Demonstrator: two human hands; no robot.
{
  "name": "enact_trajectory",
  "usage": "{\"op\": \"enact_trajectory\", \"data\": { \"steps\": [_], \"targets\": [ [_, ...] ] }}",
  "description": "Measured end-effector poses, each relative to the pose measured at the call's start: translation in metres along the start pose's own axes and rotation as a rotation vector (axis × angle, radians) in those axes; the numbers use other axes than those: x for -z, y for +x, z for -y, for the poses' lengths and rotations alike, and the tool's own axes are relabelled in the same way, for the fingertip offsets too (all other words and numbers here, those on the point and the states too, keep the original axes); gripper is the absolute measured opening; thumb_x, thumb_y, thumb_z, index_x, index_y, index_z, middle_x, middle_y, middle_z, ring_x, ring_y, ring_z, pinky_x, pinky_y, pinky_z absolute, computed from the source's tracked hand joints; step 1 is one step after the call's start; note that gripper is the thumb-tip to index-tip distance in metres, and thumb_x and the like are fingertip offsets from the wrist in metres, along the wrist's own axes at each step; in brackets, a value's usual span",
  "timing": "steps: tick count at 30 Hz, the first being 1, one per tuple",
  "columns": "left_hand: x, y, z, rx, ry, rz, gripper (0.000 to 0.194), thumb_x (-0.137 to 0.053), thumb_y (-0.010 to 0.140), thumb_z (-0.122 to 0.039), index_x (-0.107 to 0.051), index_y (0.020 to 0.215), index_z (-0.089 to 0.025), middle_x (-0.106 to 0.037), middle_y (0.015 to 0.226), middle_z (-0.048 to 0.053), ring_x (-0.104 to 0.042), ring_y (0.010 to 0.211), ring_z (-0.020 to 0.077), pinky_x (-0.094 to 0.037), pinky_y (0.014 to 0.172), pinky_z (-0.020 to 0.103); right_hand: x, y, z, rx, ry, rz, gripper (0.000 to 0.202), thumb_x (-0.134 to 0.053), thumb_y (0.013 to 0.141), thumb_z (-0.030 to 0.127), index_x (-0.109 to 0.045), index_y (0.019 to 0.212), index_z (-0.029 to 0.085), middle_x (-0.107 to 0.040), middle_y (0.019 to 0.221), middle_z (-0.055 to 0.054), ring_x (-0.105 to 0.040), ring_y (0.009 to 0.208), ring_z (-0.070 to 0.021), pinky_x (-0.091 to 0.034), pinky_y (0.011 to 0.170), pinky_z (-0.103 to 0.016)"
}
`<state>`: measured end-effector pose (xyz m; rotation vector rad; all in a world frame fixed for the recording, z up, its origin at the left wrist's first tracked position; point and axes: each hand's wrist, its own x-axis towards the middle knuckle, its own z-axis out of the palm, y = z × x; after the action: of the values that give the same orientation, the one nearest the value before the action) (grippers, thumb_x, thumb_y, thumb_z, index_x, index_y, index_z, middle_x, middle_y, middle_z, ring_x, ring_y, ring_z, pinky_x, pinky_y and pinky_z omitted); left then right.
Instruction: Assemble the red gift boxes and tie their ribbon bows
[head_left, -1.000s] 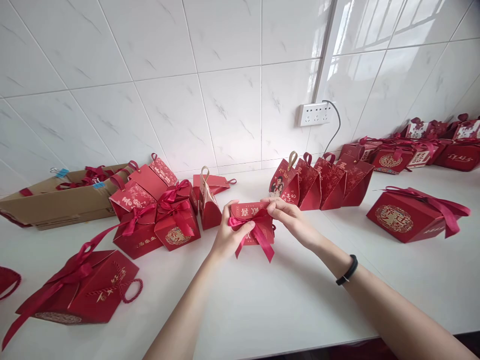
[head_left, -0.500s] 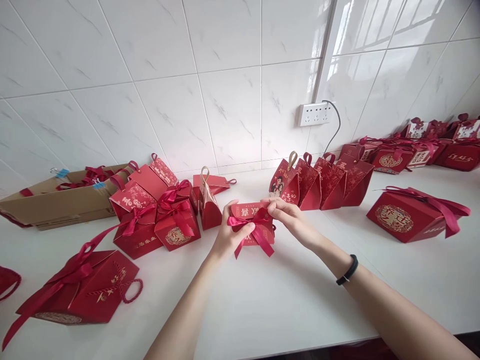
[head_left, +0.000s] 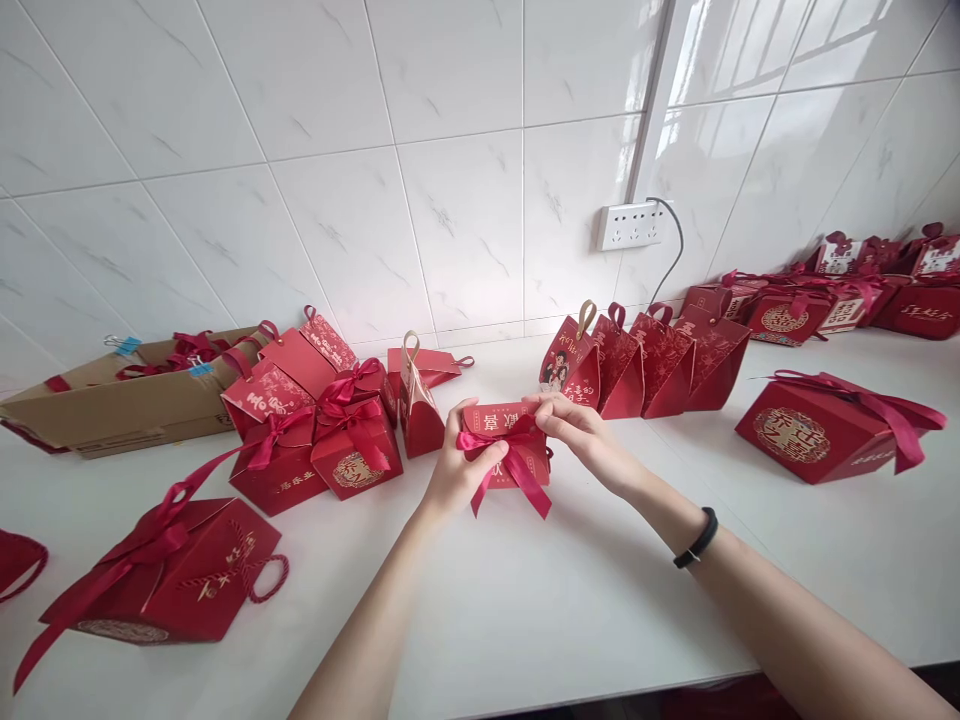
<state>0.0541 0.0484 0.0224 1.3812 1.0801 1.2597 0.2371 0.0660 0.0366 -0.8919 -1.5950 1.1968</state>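
In the middle of the white table a small red gift box [head_left: 501, 419] with gold lettering is between my two hands. A dark red ribbon bow [head_left: 517, 462] crosses its front, both tails hanging down. My left hand [head_left: 454, 468] grips the box's left side, thumb pressed on the ribbon near the knot. My right hand [head_left: 579, 436] pinches at the box's upper right corner with thumb and forefinger. Whether ribbon or only card lies in that pinch is hidden. A black band [head_left: 696, 538] circles my right wrist.
Left of my hands are ribboned red boxes [head_left: 356, 450], a slim loop-handled box [head_left: 418, 410] and a cardboard carton [head_left: 142, 405]. Several triangular boxes [head_left: 660, 365] stand behind on the right. Larger red boxes lie near left [head_left: 180, 575] and far right [head_left: 832, 425]. A power strip [head_left: 630, 227] is on the tiled wall.
My hands and the gift box hold almost the same pose. The whole view has shifted very slightly.
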Motion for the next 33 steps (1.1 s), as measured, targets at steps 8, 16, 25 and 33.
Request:
{"op": "enact_trajectory", "data": {
  "steps": [8,16,25,33],
  "targets": [
    [0.0009,0.0009,0.0019,0.0,-0.014,0.007,0.064,-0.068,0.071,-0.035,-0.034,0.123,-0.024,-0.056,0.107,0.004,-0.057,0.096,0.0182,-0.045,0.086,0.031,0.0006,-0.0005,-0.0005,-0.03,0.006,0.006,0.024,-0.054,0.081,0.04,-0.053,0.069,0.019,-0.051,0.116,-0.004,-0.051,0.096,-0.0199,-0.039,0.082,-0.035],
    [0.0016,0.0002,0.0023,-0.013,0.029,0.003,0.061,-0.067,0.073,-0.036,-0.035,0.123,-0.025,-0.057,0.111,0.005,-0.057,0.101,0.0194,-0.045,0.088,0.031,-0.0004,-0.0002,0.0018,-0.045,0.011,0.008,0.025,-0.054,0.08,0.04,-0.051,0.067,0.019,-0.05,0.116,-0.003,-0.051,0.096,-0.0195,-0.04,0.081,-0.034],
    [0.0009,0.0012,0.0035,0.023,-0.007,-0.041,0.049,-0.047,0.083,-0.053,-0.039,0.123,-0.026,-0.053,0.12,0.006,-0.053,0.109,0.0229,-0.043,0.09,0.034,0.0006,-0.0002,-0.0008,-0.032,0.033,0.022,0.023,-0.055,0.081,0.038,-0.053,0.067,0.019,-0.05,0.115,-0.003,-0.05,0.1,-0.0198,-0.036,0.089,-0.036],
    [0.0021,-0.0012,0.004,-0.001,-0.069,0.041,0.059,-0.057,0.078,-0.048,-0.031,0.126,-0.024,-0.056,0.112,0.006,-0.058,0.1,0.0199,-0.045,0.088,0.033,-0.0002,-0.0001,0.0009,-0.042,0.051,0.01,0.025,-0.055,0.08,0.04,-0.054,0.066,0.019,-0.05,0.114,-0.004,-0.05,0.098,-0.02,-0.037,0.088,-0.037]
  ]
}}
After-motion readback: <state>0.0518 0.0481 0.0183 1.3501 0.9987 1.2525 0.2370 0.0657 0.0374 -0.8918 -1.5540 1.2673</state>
